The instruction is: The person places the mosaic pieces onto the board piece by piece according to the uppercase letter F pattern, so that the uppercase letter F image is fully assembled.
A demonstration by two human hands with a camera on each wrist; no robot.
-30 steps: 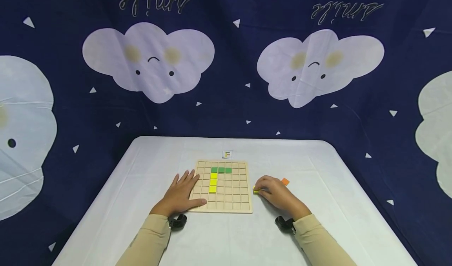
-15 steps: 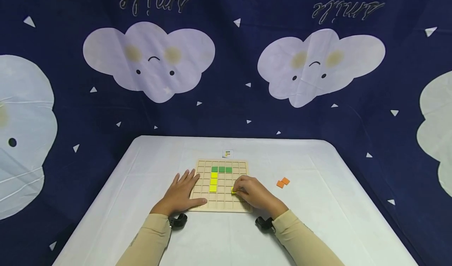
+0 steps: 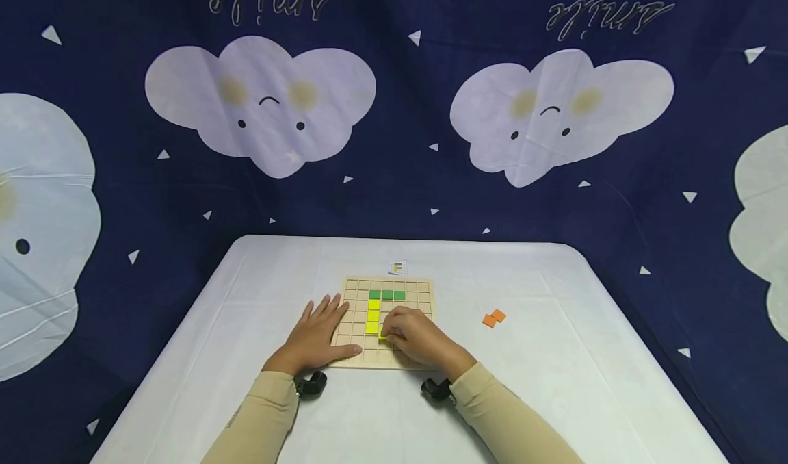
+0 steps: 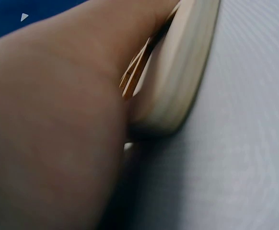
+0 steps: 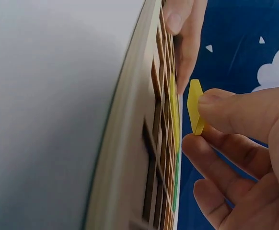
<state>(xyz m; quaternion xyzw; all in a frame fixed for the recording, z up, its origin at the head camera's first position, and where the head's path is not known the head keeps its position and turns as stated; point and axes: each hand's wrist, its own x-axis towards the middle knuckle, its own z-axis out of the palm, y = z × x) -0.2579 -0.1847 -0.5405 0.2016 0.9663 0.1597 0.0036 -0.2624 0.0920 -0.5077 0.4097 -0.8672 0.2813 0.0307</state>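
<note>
A wooden grid board (image 3: 353, 295) lies on the table. Three green square tiles (image 3: 387, 295) form a row in it, and a column of yellow tiles (image 3: 373, 316) runs down from the row's left end. My left hand (image 3: 314, 337) rests on the board's left side, fingers spread and thumb along the lower edge. Between thumb and fingers, my right hand (image 3: 421, 337) pinches a yellow tile (image 5: 195, 106), held off the board just right of the column's lower end. In the left wrist view, hand and board edge (image 4: 178, 81) fill most of the picture.
Two orange tiles (image 3: 489, 321) touch on the white table (image 3: 554, 382), right of the board. A small printed card (image 3: 397, 267) lies behind the board. A dark blue cloth with clouds (image 3: 258, 108) hangs beyond the table's far edge.
My right hand has carried the yellow tile from the table right of the board leftward over it, close to the yellow column. Both orange tiles are uncovered. My left hand stays put.
</note>
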